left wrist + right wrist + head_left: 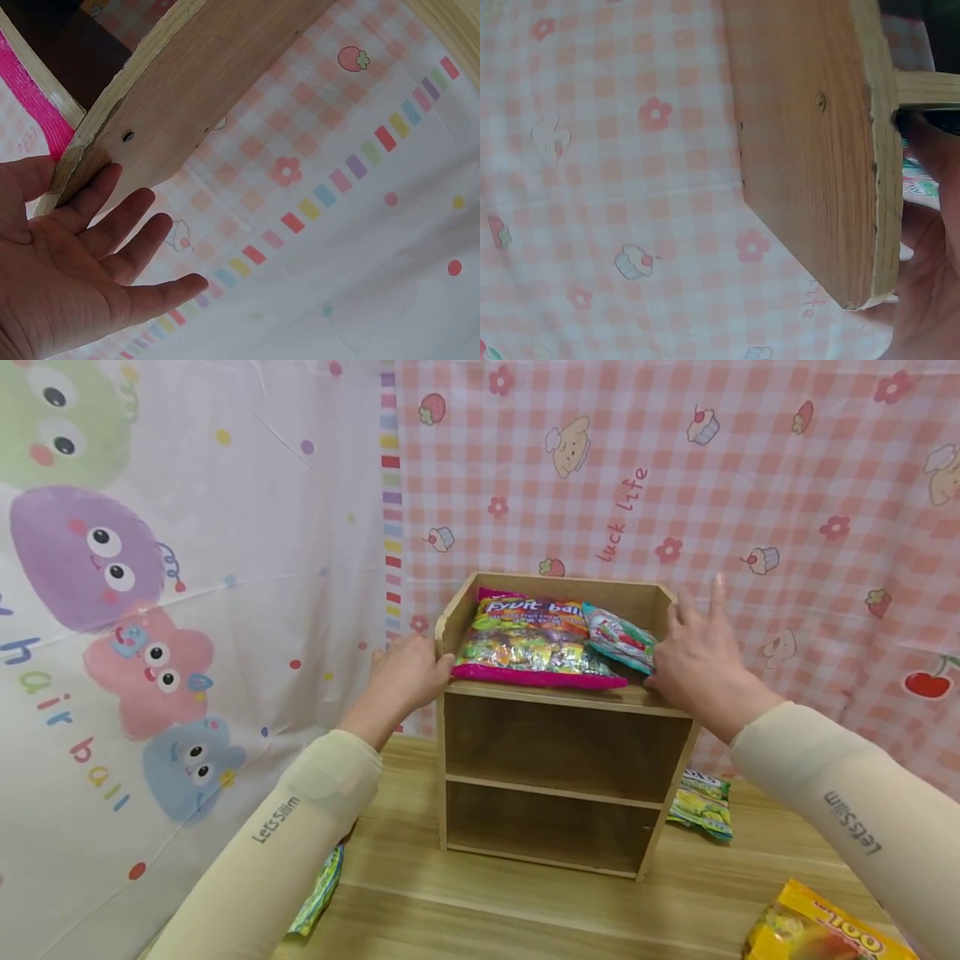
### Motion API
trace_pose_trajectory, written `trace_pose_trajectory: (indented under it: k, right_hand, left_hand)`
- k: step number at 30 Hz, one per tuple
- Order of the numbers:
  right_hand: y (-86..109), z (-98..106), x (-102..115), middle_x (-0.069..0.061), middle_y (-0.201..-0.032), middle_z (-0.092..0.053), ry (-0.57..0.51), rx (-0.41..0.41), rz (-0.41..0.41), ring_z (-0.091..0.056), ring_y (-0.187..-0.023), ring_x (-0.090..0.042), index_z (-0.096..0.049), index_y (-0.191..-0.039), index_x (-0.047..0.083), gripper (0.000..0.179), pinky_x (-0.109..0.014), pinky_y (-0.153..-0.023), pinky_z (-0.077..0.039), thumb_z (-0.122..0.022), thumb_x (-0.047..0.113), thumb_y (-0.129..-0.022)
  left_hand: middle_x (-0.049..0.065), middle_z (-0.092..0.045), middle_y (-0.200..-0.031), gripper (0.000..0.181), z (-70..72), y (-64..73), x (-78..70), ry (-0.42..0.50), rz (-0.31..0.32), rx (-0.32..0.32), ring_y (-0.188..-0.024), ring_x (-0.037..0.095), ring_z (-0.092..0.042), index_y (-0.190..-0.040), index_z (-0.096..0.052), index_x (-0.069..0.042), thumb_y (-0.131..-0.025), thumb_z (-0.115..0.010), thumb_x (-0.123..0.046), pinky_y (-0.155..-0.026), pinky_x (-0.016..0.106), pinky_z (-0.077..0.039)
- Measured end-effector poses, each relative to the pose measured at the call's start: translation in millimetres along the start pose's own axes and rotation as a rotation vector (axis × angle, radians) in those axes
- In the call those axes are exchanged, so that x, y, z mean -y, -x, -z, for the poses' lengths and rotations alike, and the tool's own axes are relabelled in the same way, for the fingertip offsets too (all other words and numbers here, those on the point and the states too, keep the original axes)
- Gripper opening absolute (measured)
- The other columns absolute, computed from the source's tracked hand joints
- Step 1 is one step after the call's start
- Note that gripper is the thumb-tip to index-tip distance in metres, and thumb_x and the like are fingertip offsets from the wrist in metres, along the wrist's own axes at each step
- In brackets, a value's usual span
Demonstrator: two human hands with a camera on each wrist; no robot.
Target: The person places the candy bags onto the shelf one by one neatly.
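A "Let's Slim" sleeve partly hides a green packet; the left hand pinches the shelf, the right hand I can't tell.

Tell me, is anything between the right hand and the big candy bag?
Yes, a small bag lies between the right hand and the big candy bag, on the top level of the shelf.

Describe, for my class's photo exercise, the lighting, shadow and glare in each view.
Head view: small glints on the large candy bag, with the wooden shelf shadowed inside its lower compartments; left wrist view: the left hand looks dim against the pale cloth; right wrist view: the right hand is darkest around the thumb.
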State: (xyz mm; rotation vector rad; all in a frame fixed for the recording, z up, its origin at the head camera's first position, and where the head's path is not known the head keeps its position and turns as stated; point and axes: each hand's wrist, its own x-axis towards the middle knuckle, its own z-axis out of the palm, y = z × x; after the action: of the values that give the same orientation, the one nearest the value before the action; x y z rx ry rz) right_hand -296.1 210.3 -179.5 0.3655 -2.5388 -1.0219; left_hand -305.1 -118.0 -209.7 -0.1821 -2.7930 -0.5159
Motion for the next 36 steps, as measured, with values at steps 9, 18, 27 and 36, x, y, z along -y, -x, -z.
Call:
trace_pose_trajectory:
  k: [9, 18, 27, 36]
  right_hand:
    - [2.0, -12, 7, -0.032, -0.130, -0.055, -0.031, -0.051, 0.014, -0.024, -0.136, -0.050, -0.073, -0.075, 0.010, 0.038, -0.075, -0.105, 0.010, -0.061, 0.040, -0.095]
    - [-0.1, -11, 9, -0.032, -0.128, -0.057, -0.115, 0.004, 0.021, -0.025, -0.137, -0.051, -0.075, -0.089, 0.006, 0.011, -0.077, -0.104, 0.007, -0.066, 0.012, -0.089]
    - [-1.6, -8, -10, -0.030, -0.124, -0.059, -0.279, 0.027, 0.018, -0.030, -0.135, -0.049, -0.074, -0.092, 0.004, 0.015, -0.079, -0.102, 0.002, -0.074, 0.011, -0.080]
    - [-1.3, -4, -20, -0.028, -0.131, -0.057, -0.209, 0.010, 0.052, -0.028, -0.137, -0.048, -0.074, -0.088, 0.008, 0.013, -0.077, -0.103, 0.008, -0.074, 0.015, -0.077]
  left_hand:
    - [0.012, -0.061, -0.095, 0.036, -1.2, -0.3, -0.8, 0.005, 0.002, 0.003, -0.093, 0.032, -0.057, -0.087, -0.062, -0.006, -0.100, -0.046, -0.035, -0.101, 0.061, -0.033]
    - [0.011, -0.060, -0.092, 0.036, -0.8, -0.1, -2.6, 0.004, -0.002, -0.007, -0.091, 0.031, -0.056, -0.086, -0.062, -0.006, -0.100, -0.046, -0.035, -0.097, 0.058, -0.036]
    - [0.012, -0.061, -0.095, 0.035, -1.8, -0.4, -2.2, -0.002, -0.009, 0.006, -0.093, 0.032, -0.056, -0.087, -0.062, -0.006, -0.100, -0.046, -0.035, -0.099, 0.060, -0.035]
    - [0.013, -0.062, -0.098, 0.036, -1.2, -0.7, 0.2, -0.010, -0.015, -0.012, -0.095, 0.033, -0.057, -0.082, -0.062, -0.007, -0.100, -0.045, -0.034, -0.099, 0.061, -0.034]
